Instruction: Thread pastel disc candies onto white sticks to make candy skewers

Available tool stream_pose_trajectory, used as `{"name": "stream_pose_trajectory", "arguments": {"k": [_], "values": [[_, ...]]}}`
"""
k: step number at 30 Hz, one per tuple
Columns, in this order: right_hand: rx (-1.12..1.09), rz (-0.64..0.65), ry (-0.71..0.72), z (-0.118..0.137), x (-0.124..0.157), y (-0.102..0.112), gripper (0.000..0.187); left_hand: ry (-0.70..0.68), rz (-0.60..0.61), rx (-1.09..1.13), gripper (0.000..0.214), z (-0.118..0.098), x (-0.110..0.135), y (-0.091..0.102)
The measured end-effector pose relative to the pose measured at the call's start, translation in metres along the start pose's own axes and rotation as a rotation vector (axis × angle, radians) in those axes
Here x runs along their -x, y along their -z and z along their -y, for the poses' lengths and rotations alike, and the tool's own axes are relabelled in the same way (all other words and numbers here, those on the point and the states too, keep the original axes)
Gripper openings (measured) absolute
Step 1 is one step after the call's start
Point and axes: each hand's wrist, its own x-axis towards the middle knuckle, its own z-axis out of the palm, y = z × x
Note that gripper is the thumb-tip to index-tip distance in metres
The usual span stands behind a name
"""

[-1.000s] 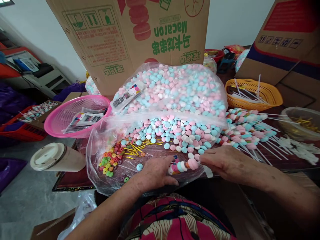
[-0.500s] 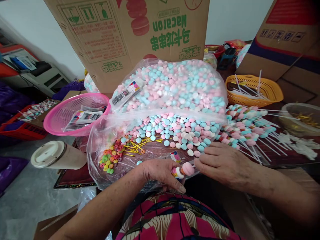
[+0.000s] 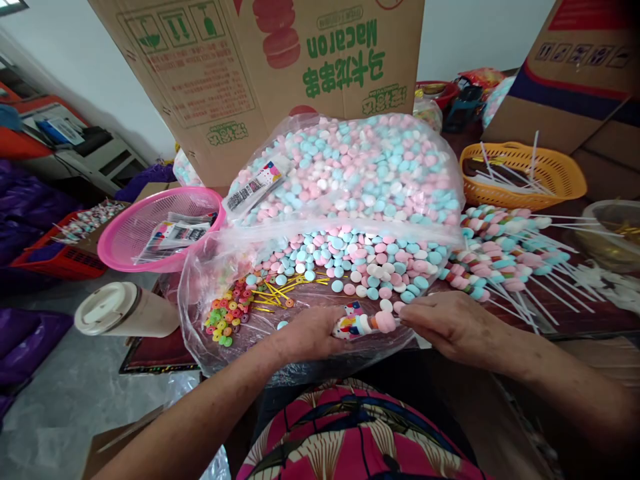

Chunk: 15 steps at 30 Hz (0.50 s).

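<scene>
Head view: a candy skewer [image 3: 384, 323] spans both hands, left hand [image 3: 307, 335] clamped around its printed wrapper [image 3: 349, 327], right hand [image 3: 453, 325] pinching its stick end, fingers together; beyond lie loose candies [image 3: 336, 245], then a cardboard box [image 3: 220, 73].

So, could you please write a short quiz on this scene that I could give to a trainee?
1. Multiple choice: which hand holds the candy skewer by the side with the patterned wrapper?
A) the right hand
B) the left hand

2. True or false: the pink basket is on the person's left of the large bag of pink, blue and white candies.

3. Fill in the blank: the thin strips lying beside the small ring-shaped candies are ____ in colour.

Key: 1. B; 2. True; 3. gold.
</scene>
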Motion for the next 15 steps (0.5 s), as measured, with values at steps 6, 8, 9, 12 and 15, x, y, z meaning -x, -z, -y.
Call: {"name": "stream_pose_trajectory", "arguments": {"k": [6, 8, 9, 12, 15], "values": [[0.318, -0.102, 0.207, 0.003, 0.009, 0.008, 0.022, 0.060, 0.234, 0.385, 0.017, 0.004, -0.002, 0.013], [0.360, -0.156, 0.252, 0.005, 0.010, 0.009, 0.021, 0.095, 0.271, 0.363, 0.016, -0.003, -0.004, 0.014], [0.367, -0.193, 0.263, 0.006, 0.010, 0.009, 0.020, 0.101, 0.269, 0.349, 0.018, -0.006, -0.005, 0.014], [0.347, -0.286, 0.264, 0.007, 0.007, 0.004, 0.018, 0.094, 0.248, 0.315, 0.020, -0.012, -0.007, 0.012], [0.334, -0.260, 0.271, 0.006, 0.006, 0.001, 0.018, 0.027, 0.207, 0.197, 0.022, -0.012, -0.008, 0.013]]}}
